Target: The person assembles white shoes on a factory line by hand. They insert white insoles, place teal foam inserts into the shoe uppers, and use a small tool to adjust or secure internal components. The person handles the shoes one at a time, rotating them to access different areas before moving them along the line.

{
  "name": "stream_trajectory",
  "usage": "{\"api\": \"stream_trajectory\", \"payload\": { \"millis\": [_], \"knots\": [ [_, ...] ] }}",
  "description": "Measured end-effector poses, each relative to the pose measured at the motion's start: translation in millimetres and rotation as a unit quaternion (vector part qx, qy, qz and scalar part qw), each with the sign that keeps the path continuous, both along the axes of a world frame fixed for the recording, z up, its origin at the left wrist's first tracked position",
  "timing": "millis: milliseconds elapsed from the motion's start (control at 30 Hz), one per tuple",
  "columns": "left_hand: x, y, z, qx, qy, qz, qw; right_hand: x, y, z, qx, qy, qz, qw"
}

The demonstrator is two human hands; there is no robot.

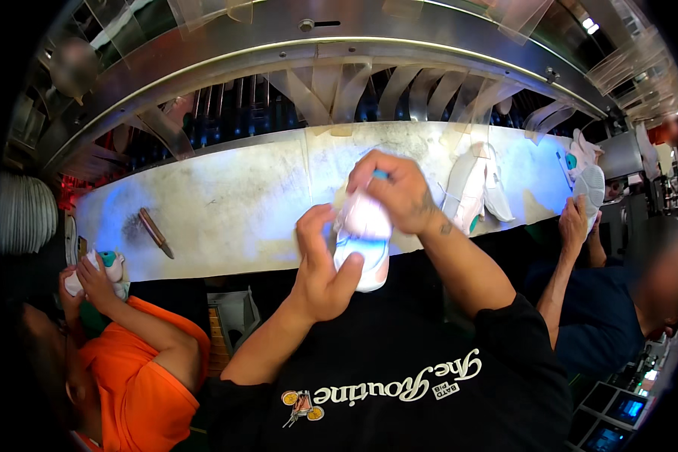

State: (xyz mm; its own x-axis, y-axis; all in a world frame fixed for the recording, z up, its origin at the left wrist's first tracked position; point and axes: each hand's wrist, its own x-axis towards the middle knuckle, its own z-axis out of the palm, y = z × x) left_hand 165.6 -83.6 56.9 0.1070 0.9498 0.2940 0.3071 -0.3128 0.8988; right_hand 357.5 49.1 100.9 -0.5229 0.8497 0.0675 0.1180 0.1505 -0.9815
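Observation:
A small white and pink shoe (364,239) with blue trim is held over the near edge of the worn white work table (226,211). My left hand (320,267) cups it from the left and below, thumb against the sole side. From above, my right hand (395,190) grips the shoe's upper end, with something small and blue between the fingers.
Another white shoe (471,188) lies on the table to the right. A brown-handled tool (156,232) lies on the left part. A person in orange (135,361) at left and a person in dark blue (595,301) at right each hold a shoe. A metal frame arches behind.

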Motion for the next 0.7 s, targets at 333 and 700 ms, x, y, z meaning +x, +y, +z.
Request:
{"api": "stream_trajectory", "payload": {
  "millis": [333,700],
  "knots": [
    [2,-24,-51,0.193,0.163,0.100,0.962,-9,28,-6,-0.142,0.091,-0.027,0.985],
    [-1,-21,0,0.162,0.241,0.049,0.956,-10,12,-5,-0.070,0.060,-0.012,0.996]
  ]
}}
